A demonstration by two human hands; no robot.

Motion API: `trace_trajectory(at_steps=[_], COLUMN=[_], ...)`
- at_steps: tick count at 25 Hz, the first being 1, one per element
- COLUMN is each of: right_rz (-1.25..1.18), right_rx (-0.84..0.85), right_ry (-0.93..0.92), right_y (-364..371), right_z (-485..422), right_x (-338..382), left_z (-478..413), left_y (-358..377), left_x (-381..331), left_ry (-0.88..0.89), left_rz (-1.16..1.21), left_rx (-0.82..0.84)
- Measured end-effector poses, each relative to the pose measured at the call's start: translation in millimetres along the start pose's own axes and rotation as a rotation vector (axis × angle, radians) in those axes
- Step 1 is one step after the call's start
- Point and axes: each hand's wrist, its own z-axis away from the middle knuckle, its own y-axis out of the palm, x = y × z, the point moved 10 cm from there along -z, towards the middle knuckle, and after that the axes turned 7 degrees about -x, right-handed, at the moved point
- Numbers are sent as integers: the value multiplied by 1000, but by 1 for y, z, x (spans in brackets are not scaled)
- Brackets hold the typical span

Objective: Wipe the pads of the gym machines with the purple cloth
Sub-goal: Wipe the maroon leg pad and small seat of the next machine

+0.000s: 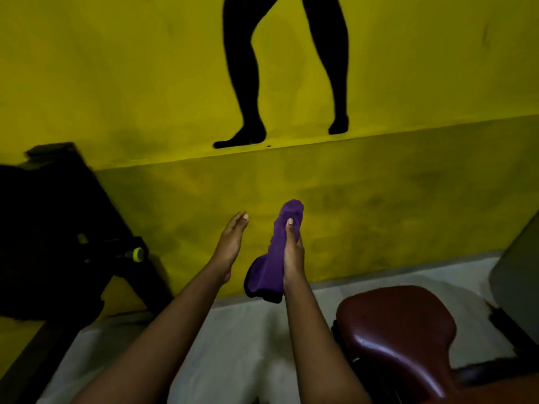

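r hand (293, 252) is clamped round the cloth (267, 275), thumb across it. the cloth's long axis runs 12 to 6 w/ the loose end hanging at 6. l hand (230, 243) is just beside it at 9, fingers straight, holding nothing. the pad (399, 330) sits at 4 o'clock from the r hand & lower, so i'd say the r arm is nearer & the wipe goes down that way.

Both bare forearms reach side by side from 6 o'clock toward 12 o'clock. The left hand (230, 243) is flat, fingers straight and together, touching nothing. At its 3 o'clock, the right hand (293, 253) grips the purple cloth (267, 275), thumb pressed along it.
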Motion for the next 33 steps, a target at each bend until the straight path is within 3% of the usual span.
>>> trace_trajectory(at_steps=[6, 11, 17, 20, 23, 26, 28, 31, 33], right_rz=[-37, -92, 43, 144, 263, 598, 1059, 1647, 1851], right_rx=[-283, -643, -1114, -1244, -1338, -1414, -1385, -1123, -955], right_ry=[-107, -177, -234, -209, -207, -182, -26, 312, 394], right_y=[-65, -161, -244, -257, -259, -255, -253, -275, -296], right_z=[-104, -122, 2, 78, 140, 198, 220, 224, 230], right_x=[59, 112, 152, 165, 175, 199, 215, 194, 166], left_z=[-98, -112, -5, 72, 131, 187, 221, 259, 275], left_y=[134, 276, 375, 383, 381, 367, 350, 331, 320], left_x=[-8, -23, -22, -23, -16, -2, 9, 31, 49], left_ry=[10, 40, -29, -144, -209, -264, -274, -335, -369], left_rz=[18, -21, 44, 87, 99, 79, 69, 26, -28], left_rx=[318, 719, 1173, 1360, 1432, 1498, 1505, 1444, 1368])
